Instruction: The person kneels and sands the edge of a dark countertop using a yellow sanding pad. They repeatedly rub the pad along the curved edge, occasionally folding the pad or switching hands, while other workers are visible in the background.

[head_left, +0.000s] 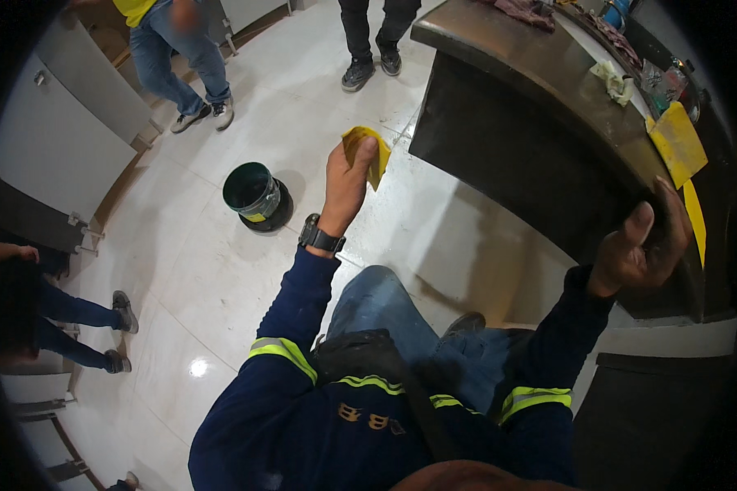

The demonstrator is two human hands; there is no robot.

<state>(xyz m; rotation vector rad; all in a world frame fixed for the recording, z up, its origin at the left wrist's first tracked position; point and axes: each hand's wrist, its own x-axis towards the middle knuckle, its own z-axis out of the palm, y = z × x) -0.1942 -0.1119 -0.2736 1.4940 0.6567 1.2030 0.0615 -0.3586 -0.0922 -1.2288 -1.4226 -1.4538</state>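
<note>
My left hand [350,176] is raised over the floor with its thumb and fingers closed on a bent yellow sheet [376,168] that looks like sandpaper. At the right, my right hand [643,245] is close to the edge of the dark curved counter [499,123]. Its fingers are spread and I see nothing in them; whether they touch the counter I cannot tell. Just beyond that hand, a flat yellow sheet [677,146] lies on the counter, and a narrow yellow strip [694,221] runs below it.
A dark bucket [252,190] stands on the pale tiled floor [196,286]. On the counter lie a crumpled pale cloth [612,83] and a reddish rag [526,11]. People stand at the upper left, top and left. White stall doors [57,147] line the left side.
</note>
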